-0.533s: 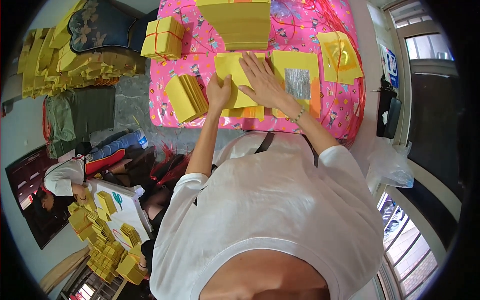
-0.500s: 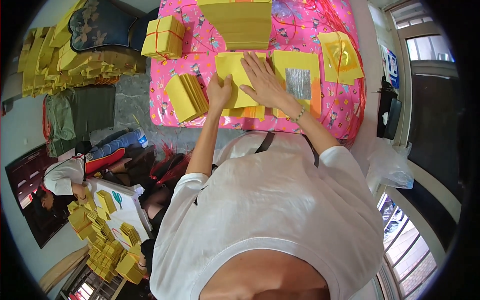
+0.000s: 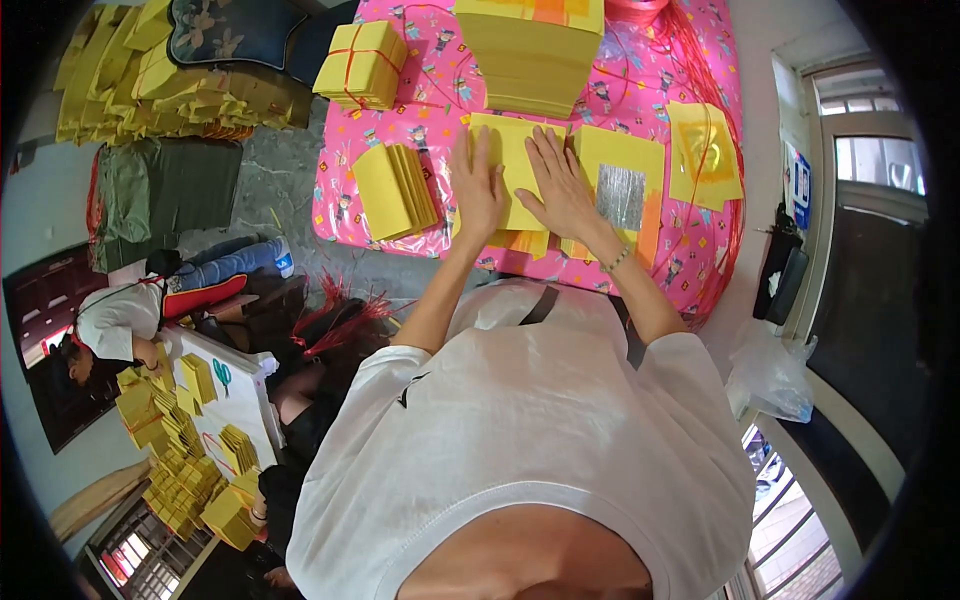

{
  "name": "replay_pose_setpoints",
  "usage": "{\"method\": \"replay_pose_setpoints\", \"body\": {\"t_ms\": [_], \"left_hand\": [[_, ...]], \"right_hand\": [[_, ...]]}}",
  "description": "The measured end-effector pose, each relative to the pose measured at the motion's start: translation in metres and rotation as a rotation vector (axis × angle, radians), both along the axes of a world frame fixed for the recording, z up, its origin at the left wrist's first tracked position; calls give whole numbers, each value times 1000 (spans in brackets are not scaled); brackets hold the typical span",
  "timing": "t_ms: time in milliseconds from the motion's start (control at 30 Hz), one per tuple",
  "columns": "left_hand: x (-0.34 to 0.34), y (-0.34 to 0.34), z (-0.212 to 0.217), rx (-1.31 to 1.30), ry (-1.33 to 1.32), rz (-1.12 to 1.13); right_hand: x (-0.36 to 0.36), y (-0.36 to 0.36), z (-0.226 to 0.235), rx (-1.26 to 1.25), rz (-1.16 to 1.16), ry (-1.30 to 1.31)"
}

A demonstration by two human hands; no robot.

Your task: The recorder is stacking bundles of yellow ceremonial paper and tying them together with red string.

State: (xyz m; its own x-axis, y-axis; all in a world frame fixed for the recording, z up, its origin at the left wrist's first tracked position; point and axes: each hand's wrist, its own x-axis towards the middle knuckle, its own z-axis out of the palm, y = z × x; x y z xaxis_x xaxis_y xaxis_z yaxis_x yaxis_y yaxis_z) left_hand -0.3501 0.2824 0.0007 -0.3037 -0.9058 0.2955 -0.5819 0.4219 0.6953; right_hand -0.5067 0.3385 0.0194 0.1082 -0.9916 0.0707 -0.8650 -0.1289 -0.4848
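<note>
A folded yellow paper (image 3: 514, 165) lies between my hands on the pink, patterned table cover (image 3: 345, 160). My left hand (image 3: 478, 192) rests flat along its left side, fingers stretched out and pointing away from me. On its right part my right hand (image 3: 560, 188) presses down, palm flat and fingers extended. Another yellow and orange layer shows under the paper's near edge. Just right of it lies a yellow sheet with a silver rectangle (image 3: 620, 198) and an orange strip. Left of my hands sits a group of folded yellow papers (image 3: 388, 192), leaning on one another.
Beyond my hands stands a tall stack of yellow paper (image 3: 530, 62). A string-tied yellow bundle (image 3: 360, 68) is at far left; a yellow-orange sheet (image 3: 705, 150) and red strings (image 3: 690, 60) lie right. Lower left, another person works at a white table (image 3: 235, 385) with green scissors (image 3: 221, 374).
My left hand has gone from gripping the paper's left edge to lying flat on it, fingers straightened. My right hand stays flat on the paper. The whole view has shifted slightly.
</note>
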Motion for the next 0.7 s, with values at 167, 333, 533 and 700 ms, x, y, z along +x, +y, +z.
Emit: {"method": "replay_pose_setpoints", "body": {"t_ms": [167, 333, 533, 700], "left_hand": [[-5, -2, -9, 59, -7, -58], [-6, -2, -7, 148, 41, -53], [14, -22, -8, 444, 268, -160], [19, -20, 9, 402, 286, -138]], "right_hand": [[-2, -1, -7, 12, 15, 15], [-8, -3, -19, -11, 18, 9], [-9, -13, -1, 16, 71, 6], [-5, -16, 25, 37, 57, -48]]}}
